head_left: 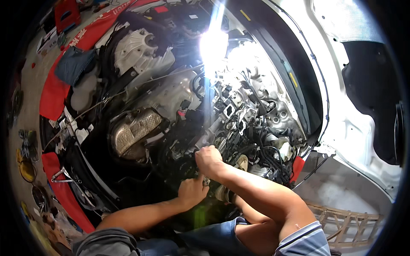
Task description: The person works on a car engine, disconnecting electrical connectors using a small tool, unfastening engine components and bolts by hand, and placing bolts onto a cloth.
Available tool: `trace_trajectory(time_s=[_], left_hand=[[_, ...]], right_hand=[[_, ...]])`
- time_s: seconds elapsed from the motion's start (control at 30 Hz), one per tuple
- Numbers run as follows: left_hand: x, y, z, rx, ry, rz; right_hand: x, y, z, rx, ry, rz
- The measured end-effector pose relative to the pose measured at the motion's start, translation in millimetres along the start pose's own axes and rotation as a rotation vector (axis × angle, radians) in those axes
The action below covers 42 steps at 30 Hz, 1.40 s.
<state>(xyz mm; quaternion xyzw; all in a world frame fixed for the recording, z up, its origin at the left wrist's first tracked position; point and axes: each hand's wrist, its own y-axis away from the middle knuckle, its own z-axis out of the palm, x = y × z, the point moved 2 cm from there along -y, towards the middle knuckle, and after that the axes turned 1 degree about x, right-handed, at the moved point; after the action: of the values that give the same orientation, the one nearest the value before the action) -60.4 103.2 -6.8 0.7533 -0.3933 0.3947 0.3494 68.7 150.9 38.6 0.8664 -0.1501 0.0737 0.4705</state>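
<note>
Over the open engine [230, 123], both my hands work close together at its near side. My right hand [209, 160] is closed, knuckles up, above dark hoses and metal parts; whatever its fingers hold is hidden beneath it. Just below and to the left, my left hand [193, 192] is also closed, with the thumb pointing up toward the right hand. A small shiny metal piece [206, 181] shows beside the left hand's fingers; I cannot tell what it belongs to. Left of the hands sits a dimpled metal heat shield [136, 132].
A glaring work lamp [213, 46] shines at the far side. Red covers [53, 96] drape the left edge, with a blue-grey cloth [74, 65] on them and metal hand tools [70, 181] nearer me. The raised white hood [341, 123] stands right, above a wooden lattice [348, 222].
</note>
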Motion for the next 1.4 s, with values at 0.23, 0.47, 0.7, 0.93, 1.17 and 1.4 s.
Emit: trace_trajectory(time_s=[0.23,0.47,0.7,0.93,1.17,1.4], left_hand=[[-0.2,-1.6,3.4,-0.044,0.004,0.005],[6.2,-2.1,-2.2,-0.001,0.016,-0.030],[10.2,-3.9,-5.5,-0.064,0.036,-0.111],[9.6,-4.6,-1.6,-0.018,0.037,-0.097],[12.3,-2.6,-4.4,-0.060,0.007,-0.100],[12.6,-2.7,4.2,-0.007,0.025,-0.115]], right_hand=[[-2.7,-7.8,3.3,-0.069,-0.102,-0.022],[-5.0,-21.1,21.3,0.001,-0.066,0.149],[-14.2,-10.4,9.2,-0.025,-0.054,0.028],[-8.0,-14.3,6.7,-0.063,-0.108,0.056],[-13.4,-7.0,-5.6,-0.044,-0.029,0.029],[-3.3,-13.1,-5.5,-0.092,-0.157,0.069]])
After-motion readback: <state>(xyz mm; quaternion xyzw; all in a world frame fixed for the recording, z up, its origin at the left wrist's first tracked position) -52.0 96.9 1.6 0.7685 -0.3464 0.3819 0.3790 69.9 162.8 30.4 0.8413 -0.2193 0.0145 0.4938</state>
